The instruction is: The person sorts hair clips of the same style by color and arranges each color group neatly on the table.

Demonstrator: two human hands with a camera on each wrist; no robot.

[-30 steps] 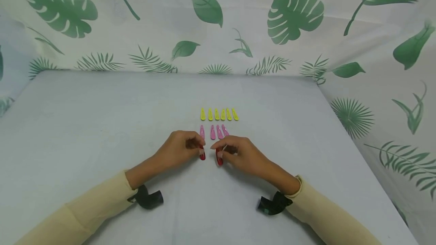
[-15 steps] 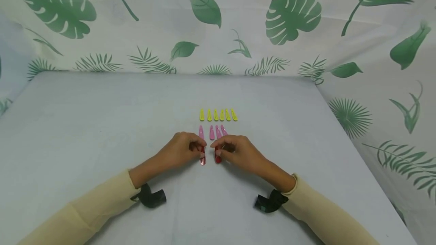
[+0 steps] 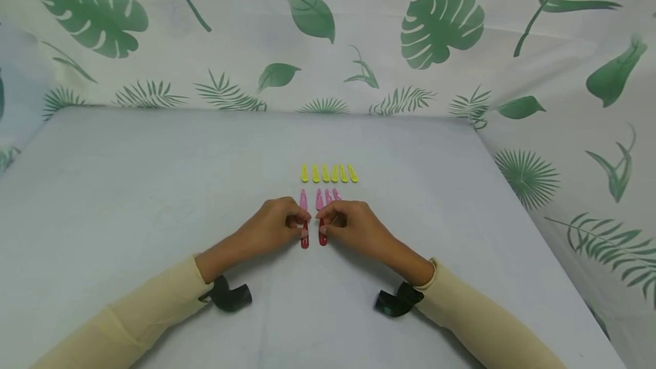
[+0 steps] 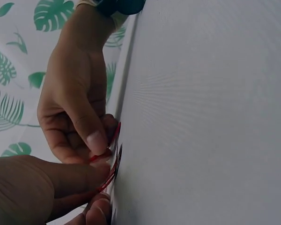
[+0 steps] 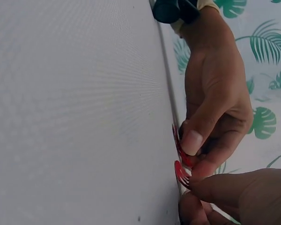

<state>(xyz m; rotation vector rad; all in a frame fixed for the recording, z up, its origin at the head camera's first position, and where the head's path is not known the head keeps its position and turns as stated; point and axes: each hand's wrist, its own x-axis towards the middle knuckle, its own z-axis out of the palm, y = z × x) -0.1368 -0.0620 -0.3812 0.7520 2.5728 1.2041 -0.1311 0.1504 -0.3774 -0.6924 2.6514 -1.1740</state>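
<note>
My left hand pinches a red snap hair clip between thumb and fingers, close over the table below the leftmost pink hair clip. Beside it, my right hand pinches another red hair clip; a narrow gap separates the two clips. Both stand nearly upright in the head view, their upper ends covered by fingertips. In the left wrist view a red clip shows under the near thumb. The right wrist view shows a red clip at the near fingertips, right at the tabletop.
Several yellow hair clips form a row farther back. In front of them lies a row of pink hair clips, partly covered by the right hand. The white tabletop meets a leaf-printed cloth behind and at the right.
My right hand has shifted slightly left with its red clip, which now stands straighter and nearer the left one. The left hand's clip has moved slightly toward the person.
</note>
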